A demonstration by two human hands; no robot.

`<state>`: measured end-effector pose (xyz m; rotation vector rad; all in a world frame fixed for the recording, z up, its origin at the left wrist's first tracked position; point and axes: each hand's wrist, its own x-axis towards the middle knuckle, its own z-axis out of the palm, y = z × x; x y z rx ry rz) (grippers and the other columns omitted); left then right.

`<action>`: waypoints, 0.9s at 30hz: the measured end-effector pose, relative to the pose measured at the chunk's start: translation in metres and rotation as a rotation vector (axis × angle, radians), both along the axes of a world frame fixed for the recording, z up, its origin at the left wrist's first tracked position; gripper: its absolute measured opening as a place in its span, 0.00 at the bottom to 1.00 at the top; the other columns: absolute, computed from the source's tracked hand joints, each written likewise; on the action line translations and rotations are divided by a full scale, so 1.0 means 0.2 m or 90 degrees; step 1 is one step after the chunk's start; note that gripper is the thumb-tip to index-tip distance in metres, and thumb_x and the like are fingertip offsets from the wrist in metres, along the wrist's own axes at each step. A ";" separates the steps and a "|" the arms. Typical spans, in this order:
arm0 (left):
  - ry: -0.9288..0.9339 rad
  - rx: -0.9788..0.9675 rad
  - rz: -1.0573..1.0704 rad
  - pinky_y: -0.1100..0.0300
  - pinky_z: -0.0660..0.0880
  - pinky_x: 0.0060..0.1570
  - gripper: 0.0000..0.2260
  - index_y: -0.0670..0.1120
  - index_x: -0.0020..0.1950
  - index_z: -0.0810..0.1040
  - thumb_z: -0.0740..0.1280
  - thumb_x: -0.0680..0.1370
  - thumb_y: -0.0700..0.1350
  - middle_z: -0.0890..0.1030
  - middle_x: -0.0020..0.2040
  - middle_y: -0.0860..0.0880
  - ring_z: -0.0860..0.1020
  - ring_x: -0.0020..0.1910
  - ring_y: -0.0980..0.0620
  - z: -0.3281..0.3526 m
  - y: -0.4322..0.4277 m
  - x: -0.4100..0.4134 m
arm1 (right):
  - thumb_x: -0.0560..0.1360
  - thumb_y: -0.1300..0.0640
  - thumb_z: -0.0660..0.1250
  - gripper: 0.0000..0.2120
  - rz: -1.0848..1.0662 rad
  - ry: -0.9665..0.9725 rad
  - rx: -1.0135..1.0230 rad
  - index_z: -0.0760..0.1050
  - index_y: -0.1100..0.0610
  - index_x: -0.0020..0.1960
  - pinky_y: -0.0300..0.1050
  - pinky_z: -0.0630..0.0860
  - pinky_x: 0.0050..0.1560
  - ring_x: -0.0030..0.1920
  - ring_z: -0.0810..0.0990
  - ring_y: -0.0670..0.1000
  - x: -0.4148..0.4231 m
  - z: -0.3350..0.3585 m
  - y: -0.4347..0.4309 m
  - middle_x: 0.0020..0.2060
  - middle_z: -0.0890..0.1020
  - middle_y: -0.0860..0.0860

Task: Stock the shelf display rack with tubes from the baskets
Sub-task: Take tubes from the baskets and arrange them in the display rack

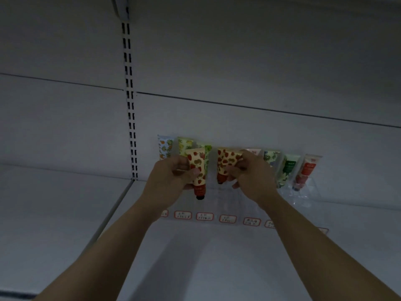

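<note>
Below the left hand [171,173], the display rack [312,192] is waiting. That hand is gripping a strawberry tube [196,170] cap-down, and the right hand [249,174] is pinching a second strawberry tube [224,160]. Lowering both is likely risking a cap missing its slot or toppling stocked tubes [289,168] behind the knuckles.

Dim grey light, soft blur throughout, wide-angle bending at edges, faint arm shadows

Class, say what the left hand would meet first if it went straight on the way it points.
Probably the clear display rack, right under the strawberry tube that the left hand grips; the depth is unclear.
</note>
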<state>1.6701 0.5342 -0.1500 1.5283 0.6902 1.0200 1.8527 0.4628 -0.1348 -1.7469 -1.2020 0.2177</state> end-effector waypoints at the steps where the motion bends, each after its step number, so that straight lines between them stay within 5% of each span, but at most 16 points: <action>1: 0.000 0.002 -0.005 0.63 0.80 0.40 0.02 0.41 0.47 0.78 0.69 0.76 0.36 0.80 0.48 0.42 0.82 0.43 0.52 0.00 -0.01 0.01 | 0.76 0.63 0.67 0.05 -0.012 -0.029 -0.013 0.73 0.63 0.50 0.50 0.80 0.30 0.34 0.82 0.52 0.01 -0.01 0.02 0.39 0.81 0.64; 4: 0.002 0.013 -0.010 0.65 0.80 0.39 0.04 0.44 0.44 0.77 0.68 0.76 0.36 0.80 0.45 0.45 0.82 0.42 0.54 -0.02 -0.03 0.04 | 0.75 0.59 0.70 0.12 -0.051 -0.083 -0.022 0.68 0.58 0.39 0.53 0.80 0.35 0.38 0.82 0.58 0.01 -0.01 0.04 0.38 0.82 0.61; 7: 0.010 0.021 -0.017 0.64 0.80 0.40 0.02 0.39 0.47 0.78 0.69 0.76 0.36 0.80 0.47 0.43 0.82 0.43 0.53 -0.03 -0.02 0.06 | 0.74 0.58 0.70 0.17 -0.091 -0.134 -0.032 0.63 0.56 0.33 0.47 0.76 0.34 0.32 0.77 0.55 0.02 -0.02 0.05 0.31 0.79 0.56; 11: 0.004 0.016 -0.014 0.64 0.80 0.40 0.02 0.42 0.47 0.78 0.69 0.76 0.37 0.80 0.47 0.42 0.81 0.45 0.49 -0.03 -0.03 0.08 | 0.75 0.57 0.69 0.12 -0.100 -0.164 -0.069 0.72 0.64 0.38 0.46 0.76 0.34 0.34 0.78 0.58 0.02 0.02 0.06 0.34 0.80 0.59; 14: 0.000 0.025 -0.002 0.61 0.81 0.42 0.04 0.45 0.45 0.77 0.69 0.76 0.37 0.80 0.45 0.43 0.82 0.46 0.48 -0.03 -0.04 0.09 | 0.75 0.58 0.67 0.15 -0.113 -0.261 -0.107 0.66 0.57 0.33 0.39 0.66 0.28 0.34 0.74 0.53 0.00 0.05 0.06 0.31 0.75 0.53; 19: -0.021 0.029 0.006 0.60 0.81 0.43 0.02 0.40 0.47 0.78 0.69 0.76 0.36 0.81 0.46 0.42 0.82 0.47 0.47 -0.03 -0.03 0.12 | 0.75 0.62 0.64 0.04 -0.097 -0.314 -0.090 0.74 0.63 0.44 0.47 0.75 0.40 0.42 0.77 0.58 -0.04 0.04 0.08 0.40 0.80 0.59; 27: -0.062 0.076 0.046 0.47 0.80 0.51 0.05 0.44 0.48 0.79 0.69 0.75 0.36 0.82 0.48 0.44 0.81 0.51 0.47 -0.06 -0.04 0.19 | 0.73 0.65 0.67 0.08 -0.119 -0.269 -0.084 0.70 0.59 0.38 0.31 0.60 0.24 0.34 0.74 0.53 -0.01 0.02 0.07 0.34 0.76 0.55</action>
